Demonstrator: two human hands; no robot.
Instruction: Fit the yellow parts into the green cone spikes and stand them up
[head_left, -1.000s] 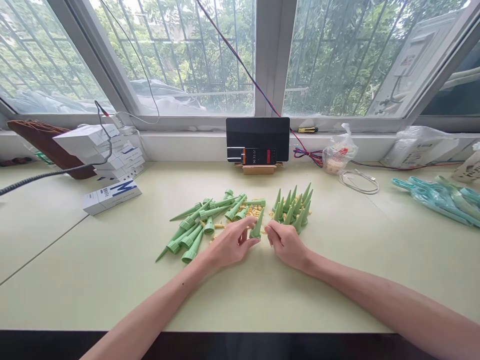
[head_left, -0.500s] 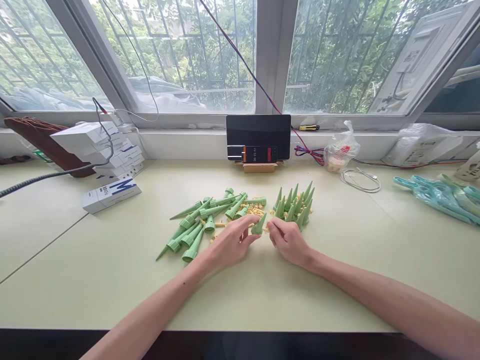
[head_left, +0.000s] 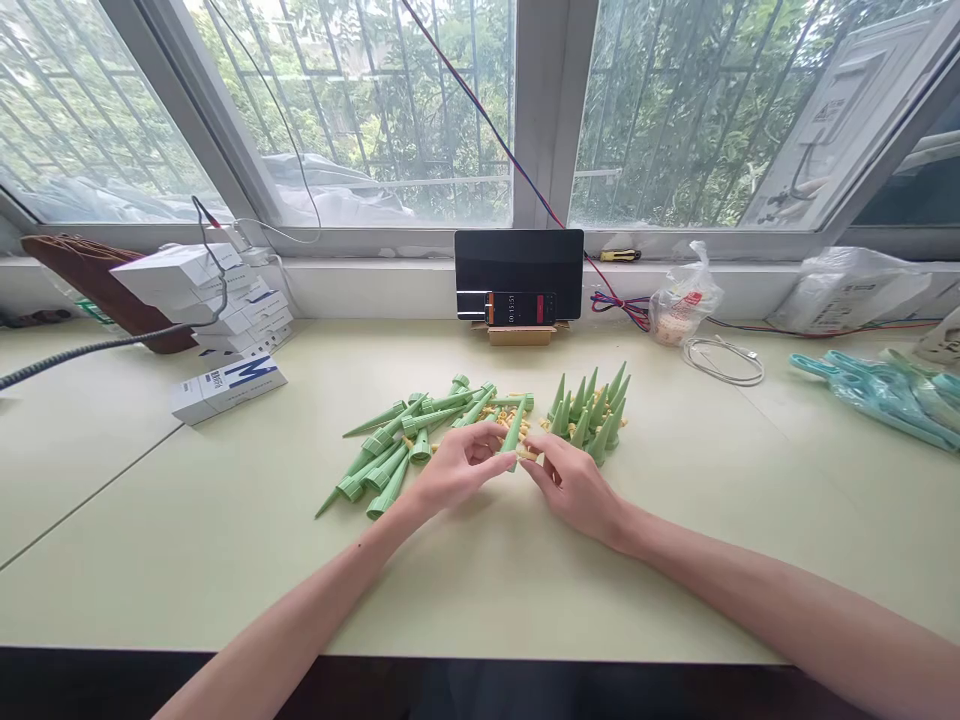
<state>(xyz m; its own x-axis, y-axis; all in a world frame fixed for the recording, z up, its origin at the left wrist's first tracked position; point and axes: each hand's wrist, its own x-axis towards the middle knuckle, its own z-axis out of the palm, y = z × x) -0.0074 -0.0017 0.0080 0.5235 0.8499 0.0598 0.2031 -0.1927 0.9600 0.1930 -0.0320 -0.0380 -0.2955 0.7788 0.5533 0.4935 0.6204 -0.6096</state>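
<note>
My left hand [head_left: 455, 472] pinches a short green cone [head_left: 513, 437], held off the table with its tip pointing up and away. My right hand [head_left: 571, 482] meets it at the cone's lower end, fingers pinched on a small yellow piece [head_left: 530, 454]. Behind the left hand lies a loose pile of long green spikes [head_left: 390, 450]. Small yellow pieces [head_left: 511, 416] are scattered behind the held cone. A cluster of upright green cones [head_left: 589, 413] stands just beyond my right hand.
A dark tablet [head_left: 519, 262] and a phone [head_left: 520, 307] stand at the window sill. White boxes [head_left: 202, 292] are stacked at the left, with a grey cable [head_left: 97, 347] across them. A bag [head_left: 682, 300], white cord [head_left: 724, 360] and teal plastic parts [head_left: 885, 392] lie at the right.
The cone stood on the table under my left fingers; now it is lifted and tilted, and my right hand has closed in on its lower end.
</note>
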